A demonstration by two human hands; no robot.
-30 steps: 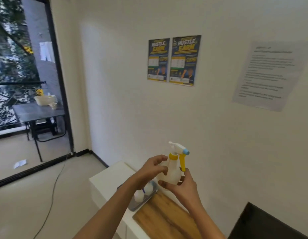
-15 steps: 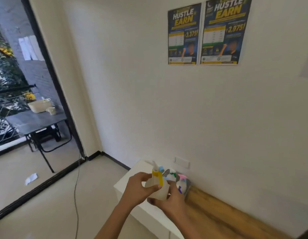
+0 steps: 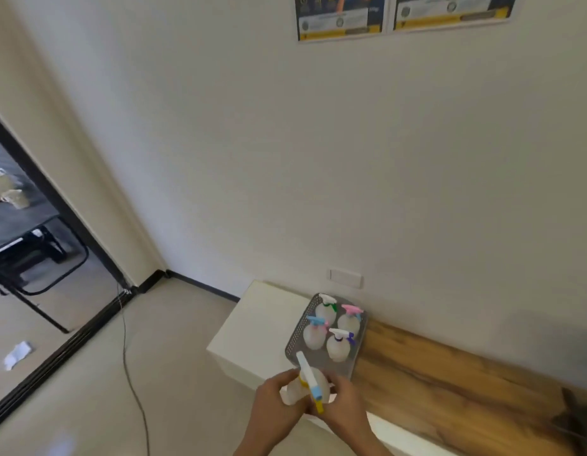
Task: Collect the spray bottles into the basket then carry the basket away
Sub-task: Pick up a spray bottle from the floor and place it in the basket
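Note:
A grey perforated basket (image 3: 295,337) stands on a white cabinet (image 3: 262,320) against the wall. Inside it stand several white spray bottles, with green (image 3: 326,309), pink (image 3: 349,319), blue (image 3: 315,334) and purple (image 3: 338,345) trigger heads. Just in front of the basket's near end I hold a white spray bottle with a yellow collar and trigger and a blue nozzle (image 3: 310,383). My left hand (image 3: 275,403) grips its body from the left. My right hand (image 3: 344,403) holds it from the right.
A wooden top (image 3: 450,383) runs right from the basket along the wall. A wall socket (image 3: 345,278) sits above the cabinet. A black cable (image 3: 127,357) trails over the floor at left, near a glass door (image 3: 38,245). Posters (image 3: 400,14) hang high up.
My view has tilted down and moved closer, so the basket shows with its bottles. Both hands have lowered the yellow-collared bottle toward the basket's near end.

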